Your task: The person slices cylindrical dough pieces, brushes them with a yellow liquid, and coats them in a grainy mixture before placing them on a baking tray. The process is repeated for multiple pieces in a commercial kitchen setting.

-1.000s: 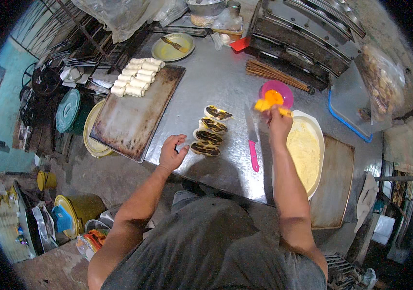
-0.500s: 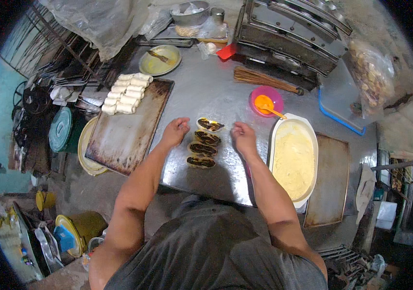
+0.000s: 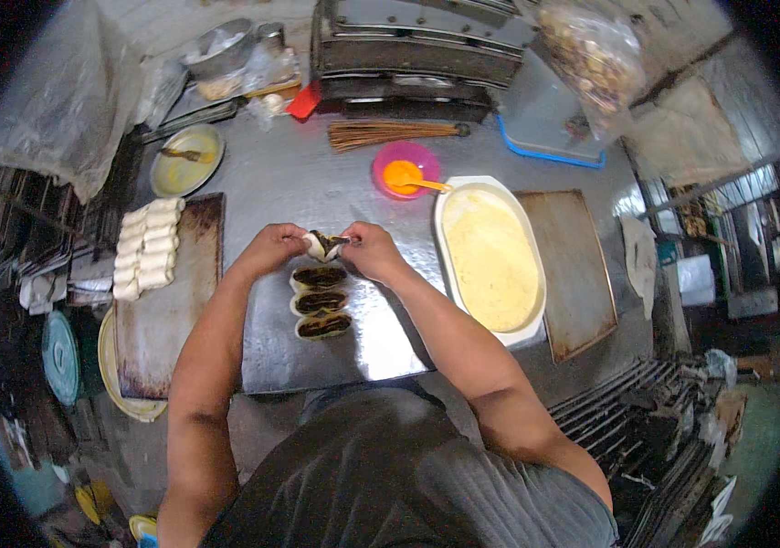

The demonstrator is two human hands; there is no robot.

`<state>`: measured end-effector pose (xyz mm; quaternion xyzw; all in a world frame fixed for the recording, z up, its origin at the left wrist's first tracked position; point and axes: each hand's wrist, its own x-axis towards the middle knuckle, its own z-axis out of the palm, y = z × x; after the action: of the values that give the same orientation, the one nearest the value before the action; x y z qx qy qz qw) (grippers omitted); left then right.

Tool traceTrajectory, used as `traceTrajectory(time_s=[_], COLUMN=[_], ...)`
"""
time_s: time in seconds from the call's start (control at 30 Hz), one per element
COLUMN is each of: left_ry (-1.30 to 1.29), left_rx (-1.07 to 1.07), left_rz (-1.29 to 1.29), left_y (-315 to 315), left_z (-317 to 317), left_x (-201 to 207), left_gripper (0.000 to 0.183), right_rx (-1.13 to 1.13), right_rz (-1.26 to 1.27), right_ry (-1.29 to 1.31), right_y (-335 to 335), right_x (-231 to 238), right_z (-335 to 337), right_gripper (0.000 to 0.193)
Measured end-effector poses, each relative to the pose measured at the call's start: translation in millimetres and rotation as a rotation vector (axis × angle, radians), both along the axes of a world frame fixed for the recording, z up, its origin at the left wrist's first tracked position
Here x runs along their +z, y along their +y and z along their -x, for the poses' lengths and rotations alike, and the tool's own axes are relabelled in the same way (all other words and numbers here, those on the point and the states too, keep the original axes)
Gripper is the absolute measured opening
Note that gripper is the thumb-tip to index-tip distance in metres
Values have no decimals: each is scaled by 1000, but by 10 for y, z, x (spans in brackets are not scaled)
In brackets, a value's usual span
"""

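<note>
Both hands pinch the far piece of flattened dough with dark filling (image 3: 323, 245), one at each end. Its pale ends are lifted and its middle sags. My left hand (image 3: 273, 250) has its fingers closed on the left end, and my right hand (image 3: 370, 248) grips the right end. Just nearer lie three more filled dough pieces (image 3: 321, 301) in a column on the metal table (image 3: 271, 356), their dark filling face up. To the right of my right hand are a pink bowl (image 3: 432, 157) of orange filling with an orange spoon (image 3: 434, 185) and a white oval tub (image 3: 446, 265) of yellow powder.
White dough rolls (image 3: 146, 247) sit in rows on a stained baking tray (image 3: 191, 301) at left. Behind are a dish with a brush (image 3: 191, 155), a bundle of thin sticks (image 3: 395, 135) and a metal appliance (image 3: 417, 55). Another tray (image 3: 568, 265) lies right of the tub.
My hands, apart and beside the dough before, have come together and taken hold of the far piece, lifting its ends. The whole view has swung, so the table things appear farther left.
</note>
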<state>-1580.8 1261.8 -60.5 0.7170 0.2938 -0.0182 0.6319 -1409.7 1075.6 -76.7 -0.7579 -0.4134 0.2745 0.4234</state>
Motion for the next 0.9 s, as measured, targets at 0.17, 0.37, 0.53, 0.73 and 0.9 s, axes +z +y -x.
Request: traceTrajectory(time_s=[0.17,0.37,0.53,0.73,0.9], left_ry=[-126,-83,252,-226,-168], left_rx=[-209,-368,-211,-237,-350], left_rz=[-144,-575,-749,-1040,-1088], left_y=[-542,-1593,-2195,-2277,-2401], left_z=[-746,-2192,-2756,-2836,-2840], left_x=[48,-6,280,207,-41], left_gripper=[40,52,57,32,27], right_rx=[-304,-646,-552,-270,18], right_rz=[-73,73,410,152,-61], right_ry=[794,484,-306,-688,-845], right_y=[-1032,-1885,-2217,-2378,-2253], right_x=[564,751,162,280,63], right_z=[-443,-1268,-2085,-2188,-2387], right_gripper=[14,28,40,27,25])
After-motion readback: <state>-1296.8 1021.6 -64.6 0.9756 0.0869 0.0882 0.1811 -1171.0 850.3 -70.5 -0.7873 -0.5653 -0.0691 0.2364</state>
